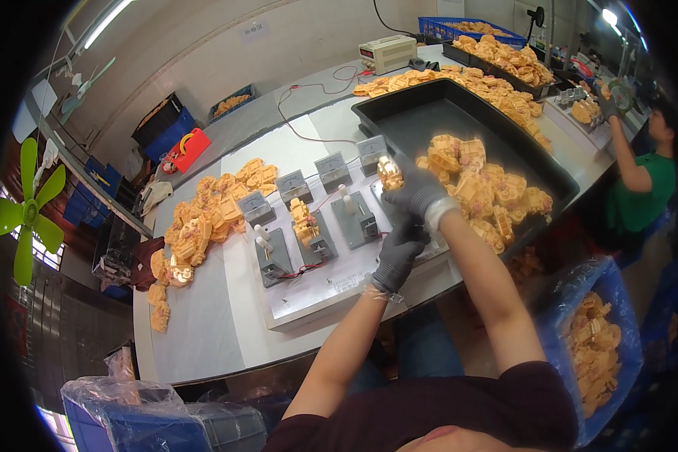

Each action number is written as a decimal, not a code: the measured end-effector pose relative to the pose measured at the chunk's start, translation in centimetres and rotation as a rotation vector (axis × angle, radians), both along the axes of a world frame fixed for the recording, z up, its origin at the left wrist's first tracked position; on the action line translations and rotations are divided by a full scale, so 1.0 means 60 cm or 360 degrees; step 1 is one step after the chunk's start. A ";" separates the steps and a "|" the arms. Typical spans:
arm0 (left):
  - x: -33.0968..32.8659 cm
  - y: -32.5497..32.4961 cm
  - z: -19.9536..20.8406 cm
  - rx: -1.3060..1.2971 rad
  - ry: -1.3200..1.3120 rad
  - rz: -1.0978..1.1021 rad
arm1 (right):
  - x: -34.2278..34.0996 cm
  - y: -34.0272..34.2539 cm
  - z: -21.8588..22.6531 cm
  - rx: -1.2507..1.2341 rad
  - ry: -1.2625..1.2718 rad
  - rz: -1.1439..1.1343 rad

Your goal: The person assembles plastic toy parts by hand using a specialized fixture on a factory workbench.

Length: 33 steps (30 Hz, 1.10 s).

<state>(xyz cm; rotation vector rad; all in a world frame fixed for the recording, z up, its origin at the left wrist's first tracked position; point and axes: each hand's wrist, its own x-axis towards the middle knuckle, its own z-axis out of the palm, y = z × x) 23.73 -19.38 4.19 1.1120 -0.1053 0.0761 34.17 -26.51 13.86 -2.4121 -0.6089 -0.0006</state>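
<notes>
Both my hands wear grey gloves. My right hand (417, 193) is closed around an orange-yellow plastic part (389, 173) with a lit, shiny spot, at the right end of a white test board (309, 290). Just below it, my left hand (401, 255) is curled by the board's front right; what its fingers hold, if anything, is hidden. The board carries several grey stations with analog meters (332, 172) and white-tipped clamp levers. Another orange-yellow part (303, 223) sits upright in the second station from the left. The station under my hands is mostly covered.
A black tray (399, 113) with loose parts (482, 184) lies to the right. A heap of parts (203, 218) covers the table's left. A power supply (386, 54) stands at the back. A blue-lined bin (629, 361) is at lower right. A co-worker (648, 173) sits at far right.
</notes>
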 end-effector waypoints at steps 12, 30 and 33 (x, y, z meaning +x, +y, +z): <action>-0.001 -0.002 0.007 0.0076 -0.0029 0.0015 | 0.000 -0.002 0.002 0.0022 -0.0002 0.0004; 0.002 -0.006 0.003 -0.0151 -0.0001 -0.0126 | 0.009 -0.008 0.010 0.0049 -0.0029 0.0051; -0.002 -0.006 0.011 -0.0120 0.0040 -0.0098 | 0.016 -0.010 0.063 0.0729 -0.0048 0.0068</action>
